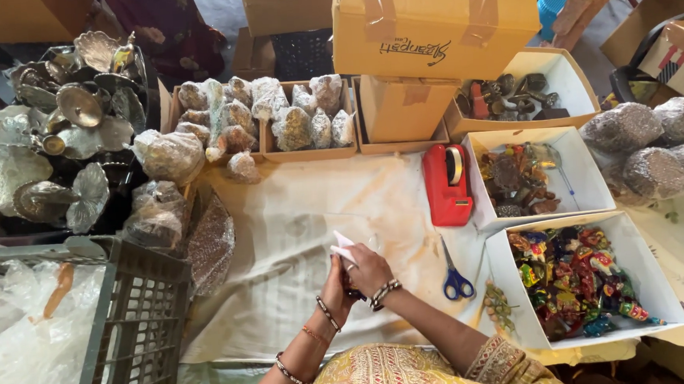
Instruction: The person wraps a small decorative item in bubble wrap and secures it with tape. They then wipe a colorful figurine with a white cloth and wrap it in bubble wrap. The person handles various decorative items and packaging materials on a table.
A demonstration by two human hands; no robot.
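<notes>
My left hand and my right hand are pressed together over the cloth-covered table, just in front of my body. Between them they pinch a small pale pink and white piece, perhaps a wrapper or small packet, that sticks up above the fingers. What else lies inside the hands is hidden. Both wrists wear bead bangles. Blue-handled scissors lie to the right of my right hand.
A red tape dispenser stands at centre right. White boxes hold colourful figurines and metal trinkets. Wrapped bundles fill trays at the back. Silver leaf-shaped dishes pile at left, above a grey crate. Cardboard boxes stand behind.
</notes>
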